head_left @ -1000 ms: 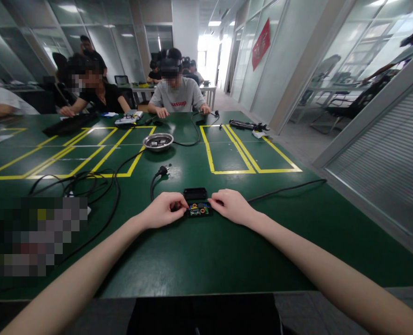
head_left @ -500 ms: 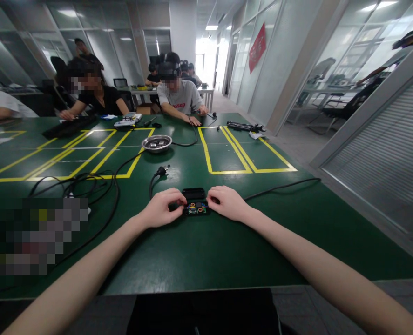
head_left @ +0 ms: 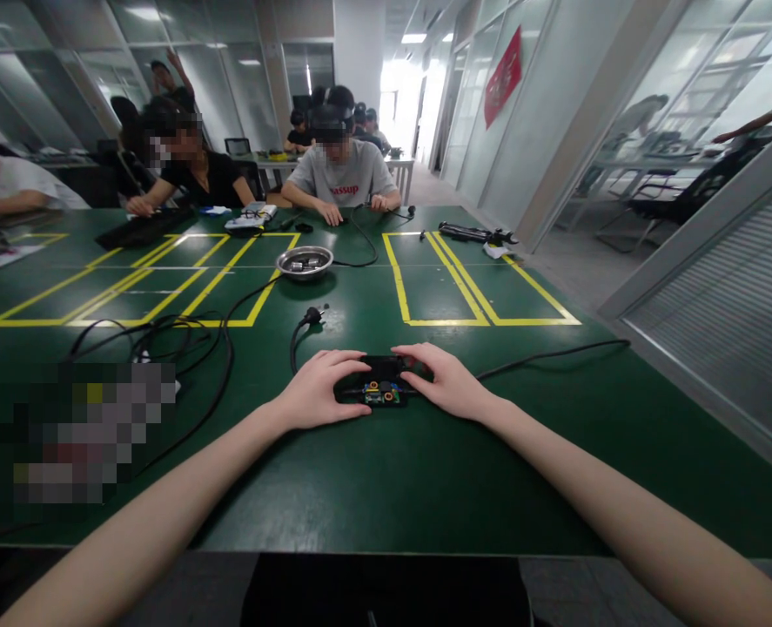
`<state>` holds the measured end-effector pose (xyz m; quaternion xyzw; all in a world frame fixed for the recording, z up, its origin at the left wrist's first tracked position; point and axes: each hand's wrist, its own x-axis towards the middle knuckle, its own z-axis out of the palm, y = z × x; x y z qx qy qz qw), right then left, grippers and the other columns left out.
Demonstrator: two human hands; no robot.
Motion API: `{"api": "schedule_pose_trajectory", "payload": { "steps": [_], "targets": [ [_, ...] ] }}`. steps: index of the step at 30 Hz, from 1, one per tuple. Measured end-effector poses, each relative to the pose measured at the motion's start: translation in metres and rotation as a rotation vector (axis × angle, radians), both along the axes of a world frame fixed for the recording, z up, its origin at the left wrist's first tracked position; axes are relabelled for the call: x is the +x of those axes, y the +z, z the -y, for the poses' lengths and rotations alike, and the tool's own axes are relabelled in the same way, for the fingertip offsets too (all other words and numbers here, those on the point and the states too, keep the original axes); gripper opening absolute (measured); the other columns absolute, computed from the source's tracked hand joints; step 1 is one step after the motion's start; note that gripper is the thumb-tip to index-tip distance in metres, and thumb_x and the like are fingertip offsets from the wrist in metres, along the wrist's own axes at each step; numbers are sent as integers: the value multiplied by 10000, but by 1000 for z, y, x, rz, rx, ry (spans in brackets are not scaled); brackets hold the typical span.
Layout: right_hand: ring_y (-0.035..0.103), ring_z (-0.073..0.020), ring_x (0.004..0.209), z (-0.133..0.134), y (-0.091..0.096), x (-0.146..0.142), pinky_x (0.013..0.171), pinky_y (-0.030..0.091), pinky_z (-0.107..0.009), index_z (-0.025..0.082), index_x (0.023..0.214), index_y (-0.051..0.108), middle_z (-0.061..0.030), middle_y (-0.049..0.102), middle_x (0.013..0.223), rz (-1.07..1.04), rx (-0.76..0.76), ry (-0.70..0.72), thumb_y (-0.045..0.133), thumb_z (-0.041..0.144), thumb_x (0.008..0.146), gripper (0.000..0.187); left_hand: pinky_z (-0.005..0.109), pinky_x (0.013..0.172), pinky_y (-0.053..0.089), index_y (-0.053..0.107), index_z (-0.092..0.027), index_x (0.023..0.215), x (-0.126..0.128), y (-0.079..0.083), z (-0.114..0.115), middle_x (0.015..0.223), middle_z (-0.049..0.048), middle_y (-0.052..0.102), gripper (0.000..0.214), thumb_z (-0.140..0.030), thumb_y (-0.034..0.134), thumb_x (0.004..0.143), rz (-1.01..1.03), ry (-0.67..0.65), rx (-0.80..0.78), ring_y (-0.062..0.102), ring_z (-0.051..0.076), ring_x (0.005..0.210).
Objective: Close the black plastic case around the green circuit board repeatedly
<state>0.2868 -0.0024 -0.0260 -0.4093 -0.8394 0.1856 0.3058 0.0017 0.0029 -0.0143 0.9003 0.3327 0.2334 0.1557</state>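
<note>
A small open black case with a circuit board inside (head_left: pixel 381 394) lies on the green table (head_left: pixel 372 488) in front of me, its coloured parts showing. Its black lid (head_left: pixel 381 364) lies just behind it. My left hand (head_left: pixel 317 389) rests at the left end, fingers stretched toward the lid and curled round the case's edge. My right hand (head_left: pixel 446 383) mirrors it at the right end, fingers touching the lid and the case. Both hands grip the case from the sides.
A black cable with a plug (head_left: pixel 308 320) lies behind my left hand; more black cables (head_left: pixel 164 340) coil at the left. A metal bowl (head_left: pixel 305 261) stands further back. Yellow tape boxes (head_left: pixel 464 296) mark the table. Other people sit at the far side.
My fingers have reached forward from the case's ends onto the lid behind it. The view has shifted slightly; the case has stayed on the table.
</note>
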Motion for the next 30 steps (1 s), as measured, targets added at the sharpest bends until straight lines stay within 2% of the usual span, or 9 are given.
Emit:
{"api": "schedule_pose_trajectory", "payload": {
  "steps": [3,8,13,16,19,22,25,30],
  "targets": [
    [663,-179,789,1,0,0,745,585,-345,211,1312,662,-63,726,1000,-121,-92,-6,637,224,927,386,502,1132,476,606,-248,1401,0,2,1,1423,126,653,705,-423,870,771,26,3,-24,632,320,1290],
    [697,-134,777,3,-2,-7,715,620,-298,211,1268,677,-90,671,1203,-374,-226,11,671,224,882,386,496,1133,491,503,-260,1504,1,2,2,1448,130,623,844,-398,881,762,65,-3,-49,624,324,1300],
    [698,-119,737,3,-5,-12,651,617,-268,185,1162,723,-112,650,1237,-424,-261,-16,672,239,873,298,473,1137,504,492,-261,1519,1,2,2,1468,128,593,839,-359,872,777,102,-23,-70,625,314,1302],
    [689,-143,723,2,-4,-11,674,610,-291,177,1134,733,-77,729,1027,-375,-267,-74,670,263,885,272,471,1129,520,505,-257,1506,1,0,2,1468,128,581,815,-341,869,782,135,-45,-83,625,311,1298],
    [670,-165,698,1,-1,-9,682,591,-314,177,1079,752,-36,735,819,-302,-251,-144,670,291,888,237,456,1077,565,515,-255,1496,1,-3,0,1454,128,576,794,-334,867,789,168,-78,-100,640,301,1264],
    [697,-177,773,1,1,-9,722,596,-323,192,1053,749,-55,763,927,-337,-247,-137,682,270,855,222,444,1053,588,517,-266,1497,1,-6,0,1445,122,572,784,-336,863,796,200,-99,-108,646,293,1244],
    [715,-176,801,3,1,-11,713,614,-317,203,1071,732,-69,759,1028,-440,-306,-95,684,274,845,242,446,1049,594,509,-266,1506,1,-7,0,1452,126,562,802,-337,869,793,211,-99,-109,656,286,1216],
    [709,-177,800,6,0,-16,674,647,-324,220,995,744,-68,708,1071,-526,-277,-77,709,316,848,179,454,1061,584,508,-257,1502,2,-5,0,1451,129,559,797,-312,866,792,220,-110,-103,656,277,1201]
  ]
}}
